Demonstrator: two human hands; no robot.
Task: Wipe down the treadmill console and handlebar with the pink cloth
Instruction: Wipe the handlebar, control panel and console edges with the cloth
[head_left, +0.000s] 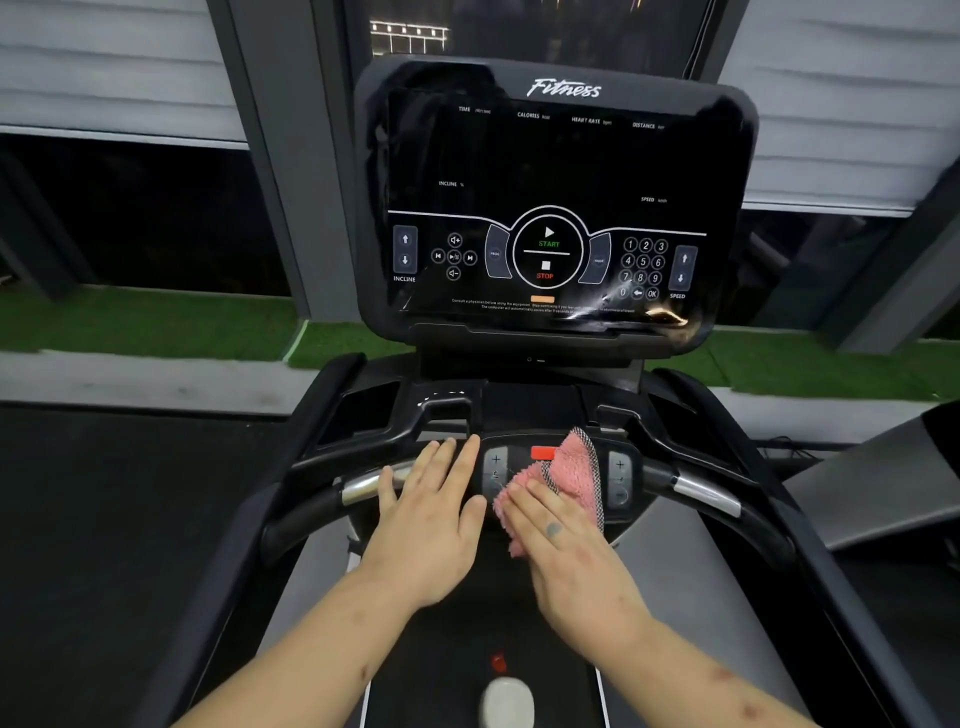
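Both hands are down on the treadmill's front bar, so let's go through it. The left hand (431, 514) lies flat and released, fingers straight and together, palm on the handlebar (706, 493), with its fingertips reaching the bar's far edge. Just beside it, the right hand (566, 551) has its fingers spread flat over the pink cloth (571, 473), pressing it down rather than clenching it.

The cloth sits on the control pad (619, 478) in the middle of the bar, directly under and ahead of the right fingers. A fringe of it pokes out between the two hands, and a checked edge folds up along its right side. At the cloth's far left corner, just beyond the right fingertips, a red tab (543, 453) shows. Plus-button panels sit on the pad, one between the hands and one to the right of the cloth.

Well ahead of both hands and above them stands the console (561, 171), its dark screen marked START and STOP in a ring, with a number keypad and INCLINE and SPEED arrows. A smeared streak catches light at its lower right corner.

Behind the wrists, between the forearms, a pale rounded object (506, 701) and a small red object (497, 662) lie over the belt
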